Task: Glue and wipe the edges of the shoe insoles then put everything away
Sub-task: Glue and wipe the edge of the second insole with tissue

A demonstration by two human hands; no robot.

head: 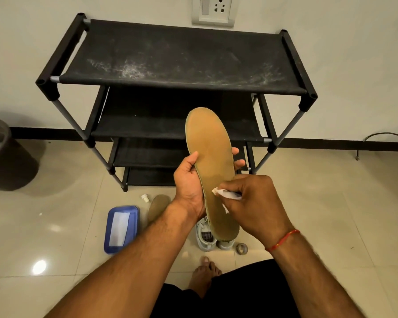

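grips tan insole point(208, 152) mid-length with left hand point(189, 177), pinches tissue point(228, 194) in right hand point(257, 200). likely light and bendy; suits that middle hold.

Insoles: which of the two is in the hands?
The tan insole raised before the rack: left hand grips it, right hand pinches a small white item against its edge. The other insole lies on the floor beside the blue tray.

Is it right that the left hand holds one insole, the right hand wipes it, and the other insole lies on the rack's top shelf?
Not quite: the head view shows the other insole on the floor beside the blue tray, not on the rack. The rest holds.
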